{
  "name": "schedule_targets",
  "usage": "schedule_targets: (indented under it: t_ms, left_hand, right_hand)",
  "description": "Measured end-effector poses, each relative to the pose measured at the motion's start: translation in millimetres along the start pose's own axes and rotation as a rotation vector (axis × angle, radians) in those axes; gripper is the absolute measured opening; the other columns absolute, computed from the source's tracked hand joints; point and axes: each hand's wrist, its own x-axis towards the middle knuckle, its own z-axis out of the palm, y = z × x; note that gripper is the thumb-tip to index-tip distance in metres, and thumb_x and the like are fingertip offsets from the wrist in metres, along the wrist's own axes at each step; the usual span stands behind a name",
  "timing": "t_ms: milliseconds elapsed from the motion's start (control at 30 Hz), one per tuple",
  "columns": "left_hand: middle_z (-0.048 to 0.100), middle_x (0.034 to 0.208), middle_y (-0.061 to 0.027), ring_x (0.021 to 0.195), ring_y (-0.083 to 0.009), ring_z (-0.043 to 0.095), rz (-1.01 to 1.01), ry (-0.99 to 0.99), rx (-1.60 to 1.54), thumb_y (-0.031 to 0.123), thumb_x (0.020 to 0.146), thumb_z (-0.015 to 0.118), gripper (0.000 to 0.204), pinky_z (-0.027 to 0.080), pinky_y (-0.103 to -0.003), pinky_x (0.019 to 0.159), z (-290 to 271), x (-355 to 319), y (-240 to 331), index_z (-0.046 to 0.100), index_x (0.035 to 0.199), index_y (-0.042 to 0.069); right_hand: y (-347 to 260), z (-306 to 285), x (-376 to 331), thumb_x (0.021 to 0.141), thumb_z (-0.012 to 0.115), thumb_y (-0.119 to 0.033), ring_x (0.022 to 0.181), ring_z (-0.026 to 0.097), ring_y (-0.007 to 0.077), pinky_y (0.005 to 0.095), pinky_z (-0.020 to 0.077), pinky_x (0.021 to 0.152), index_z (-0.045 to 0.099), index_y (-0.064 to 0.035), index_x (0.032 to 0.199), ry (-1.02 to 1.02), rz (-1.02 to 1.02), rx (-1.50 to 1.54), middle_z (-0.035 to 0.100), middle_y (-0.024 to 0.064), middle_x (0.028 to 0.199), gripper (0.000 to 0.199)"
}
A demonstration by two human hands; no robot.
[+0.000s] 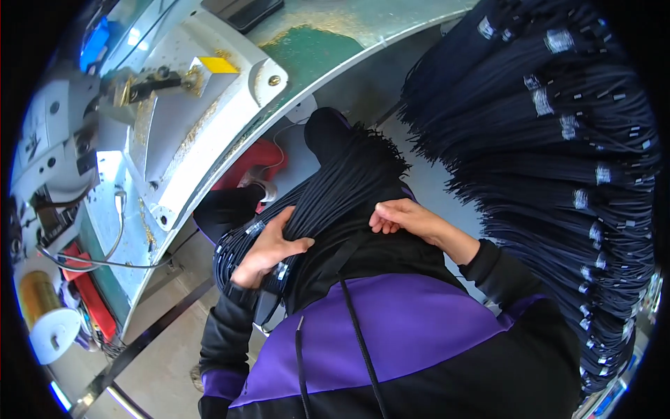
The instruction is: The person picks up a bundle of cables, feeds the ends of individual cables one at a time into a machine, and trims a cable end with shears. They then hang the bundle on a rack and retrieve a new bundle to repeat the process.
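- two bare hands: left hand [269, 248], right hand [401, 215]
- one bundle of black cords [335, 188] across the lap, cords too many to count
- one big hanging mass of black cords [558, 174], silver tags uncountable
- one spool of gold thread [42, 311], bench's near left corner
- one yellow block [218, 65] on the machine

A metal workbench [335, 31] with a green mat [317, 45] was seen up and to the left of the left hand [269, 248]. A white machine [202, 119] was mounted on it; a spool of golden wire [35, 297] was placed farther left.
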Motion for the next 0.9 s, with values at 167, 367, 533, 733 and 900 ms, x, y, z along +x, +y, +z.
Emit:
schedule_targets:
  t_ms: [167, 367, 533, 733, 900]
  left_hand:
    - [0.051, 0.101, -0.0072, 0.095, -0.0123, 0.047, -0.193, -0.006, -0.089, -0.001, 0.061, 0.065, 0.065, 0.035, -0.023, 0.086, 1, -65, 68, 0.038, 0.120, -0.002]
    - [0.047, 0.110, -0.0066, 0.100, -0.0165, 0.047, -0.257, -0.240, -0.103, 0.003, 0.061, 0.070, 0.064, 0.035, -0.026, 0.088, 4, -113, 56, 0.041, 0.119, 0.001]
    - [0.046, 0.112, -0.0126, 0.103, -0.0259, 0.046, 0.038, -0.229, 0.580, 0.018, 0.061, 0.073, 0.061, 0.035, -0.031, 0.089, -12, -115, 16, 0.047, 0.114, 0.003]
    - [0.044, 0.116, -0.0136, 0.110, -0.0287, 0.042, 0.073, 0.050, 1.240, 0.034, 0.065, 0.067, 0.058, 0.032, -0.044, 0.091, -63, -158, -101, 0.049, 0.112, 0.005]
    - [0.045, 0.116, -0.0119, 0.110, -0.0293, 0.041, 0.485, 0.167, 1.873, 0.035, 0.061, 0.066, 0.060, 0.031, -0.049, 0.091, -83, -133, -187, 0.049, 0.109, 0.004]
  right_hand:
    - [-12, 14, 20, 0.084, 0.041, -0.050, 0.099, 0.051, 0.0159, 0.0288, 0.0385, 0.085, 0.048, -0.0037, 0.112, -0.137, 0.022, 0.406, 0.055, 0.0108, 0.108, 0.055]
    - [-38, 20, 42, 0.079, 0.046, -0.053, 0.107, 0.047, 0.0234, 0.0397, 0.0344, 0.092, 0.041, -0.0035, 0.120, -0.339, -0.250, 1.235, 0.049, 0.0126, 0.117, 0.064]
    - [-32, 18, 41, 0.078, 0.050, -0.052, 0.103, 0.049, 0.0259, 0.0417, 0.0342, 0.092, 0.042, -0.0019, 0.118, -0.338, -0.349, 1.183, 0.052, 0.0133, 0.110, 0.065]
    - [-63, 11, 3, 0.074, 0.053, -0.055, 0.097, 0.053, 0.0263, 0.0427, 0.0349, 0.092, 0.041, 0.0010, 0.116, -0.717, -0.878, 0.750, 0.055, 0.0154, 0.102, 0.071]
    - [-88, 18, -60, 0.073, 0.057, -0.054, 0.100, 0.052, 0.0271, 0.0397, 0.0363, 0.090, 0.044, 0.0007, 0.111, -0.385, -0.976, 0.668, 0.054, 0.0173, 0.105, 0.068]
